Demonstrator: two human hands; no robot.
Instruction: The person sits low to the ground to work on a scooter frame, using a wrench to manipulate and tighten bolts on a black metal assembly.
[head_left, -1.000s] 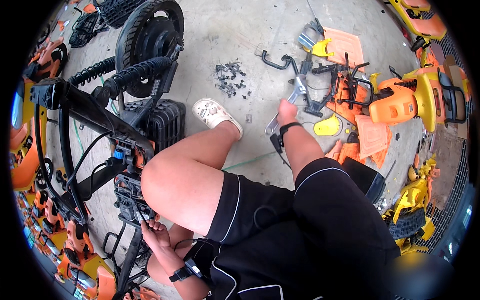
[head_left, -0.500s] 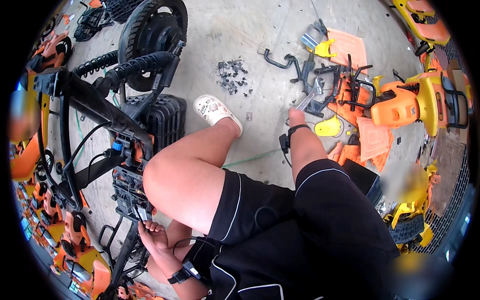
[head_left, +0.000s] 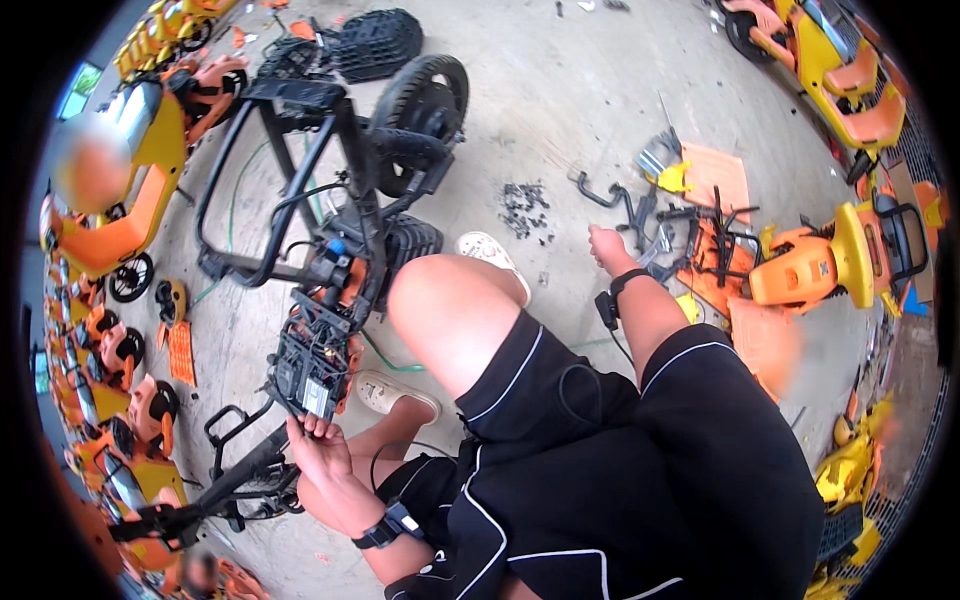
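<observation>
A stripped black scooter frame (head_left: 350, 150) stands on the floor at my left, its wheel (head_left: 425, 110) at the far end. My left hand (head_left: 320, 455) is closed at the near end of the frame's wiring and electronics section (head_left: 308, 360). Its fingers are curled around a thin dark piece whose kind I cannot make out. My right hand (head_left: 606, 248) reaches forward over the floor, fingers curled. Anything inside it is hidden. Just beyond lie a bent black tube (head_left: 608, 197) and black and silver brackets (head_left: 655, 240).
Small dark fasteners (head_left: 525, 210) lie scattered on the concrete. Orange panels (head_left: 715, 180) and a yellow-orange scooter body (head_left: 800, 268) are on the right. Rows of orange scooters (head_left: 130, 345) line the left, and a black crate (head_left: 375, 45) sits at the far left.
The view has swung left, so the frame and my legs appear farther right. My right hand's curled fingers now show beside the brackets. My left hand remains at the electronics section.
</observation>
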